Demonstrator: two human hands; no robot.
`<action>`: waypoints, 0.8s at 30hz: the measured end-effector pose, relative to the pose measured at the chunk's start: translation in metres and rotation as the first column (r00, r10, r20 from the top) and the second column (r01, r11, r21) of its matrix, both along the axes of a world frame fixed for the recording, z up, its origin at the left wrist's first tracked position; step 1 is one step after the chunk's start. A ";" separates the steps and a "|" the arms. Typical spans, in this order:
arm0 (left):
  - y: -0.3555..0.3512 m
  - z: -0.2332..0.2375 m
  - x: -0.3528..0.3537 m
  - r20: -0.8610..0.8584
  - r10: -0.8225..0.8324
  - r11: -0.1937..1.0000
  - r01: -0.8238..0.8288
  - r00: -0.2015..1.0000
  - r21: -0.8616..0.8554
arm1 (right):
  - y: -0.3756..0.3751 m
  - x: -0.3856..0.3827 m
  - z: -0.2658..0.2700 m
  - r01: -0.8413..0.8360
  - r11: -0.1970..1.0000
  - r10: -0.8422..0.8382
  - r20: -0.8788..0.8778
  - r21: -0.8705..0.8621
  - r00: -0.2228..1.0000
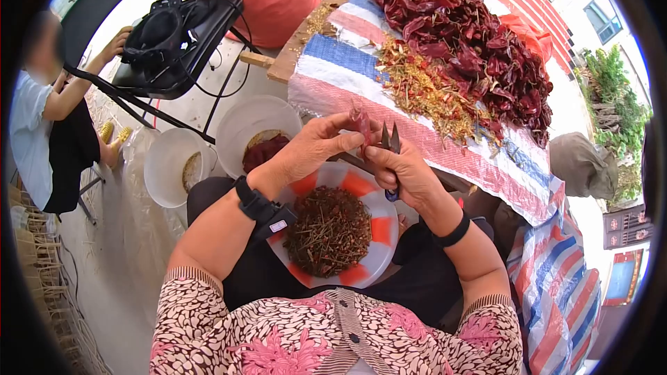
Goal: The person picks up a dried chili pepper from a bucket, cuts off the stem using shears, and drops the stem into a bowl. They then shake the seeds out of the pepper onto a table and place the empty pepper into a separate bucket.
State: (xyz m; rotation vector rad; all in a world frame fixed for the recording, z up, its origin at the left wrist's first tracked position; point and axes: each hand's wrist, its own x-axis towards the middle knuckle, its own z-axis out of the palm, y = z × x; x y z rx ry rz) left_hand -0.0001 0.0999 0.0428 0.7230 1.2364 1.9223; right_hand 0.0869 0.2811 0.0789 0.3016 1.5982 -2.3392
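Observation:
My left hand (325, 144) pinches a dried red chili pepper (362, 125), its thumb and fingers closed around it. Close beside it, my right hand (403, 170) is wrapped around a pair of small scissors (390, 137). Their dark pointed blades stick up past the thumb, and a blue handle end shows below the fist. Both hands are raised over my lap, above a red-and-white basin (383, 232) that holds a heap of cut stems and bits of chili (328, 232).
A large pile of dried chilies (472, 55) lies on the striped sheet (337, 83) covering the table, with seeds and scraps (431, 94) in front. Two white buckets (163, 167) stand left. A black chair (167, 83) carries equipment. People are at the left and far side.

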 end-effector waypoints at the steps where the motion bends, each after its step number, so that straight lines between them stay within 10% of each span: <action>1: 0.001 -0.001 -0.001 0.001 -0.016 1.000 0.016 1.000 0.004 | -0.002 -0.001 0.001 -0.006 0.999 0.006 -0.006 0.033 1.000; 13: 0.006 -0.006 0.004 -0.188 -0.006 0.996 -0.011 0.982 -0.090 | -0.007 -0.011 -0.006 0.245 0.894 -0.012 -0.525 0.376 0.851; 19: 0.013 -0.014 0.010 -0.580 0.208 0.950 -0.304 0.788 -0.073 | -0.009 -0.020 -0.014 0.516 0.594 0.170 -0.723 0.618 0.670; 24: 0.020 -0.017 0.018 -0.390 0.329 0.915 -0.393 0.860 -0.094 | -0.019 -0.016 -0.013 0.694 0.220 0.446 -0.703 0.686 0.554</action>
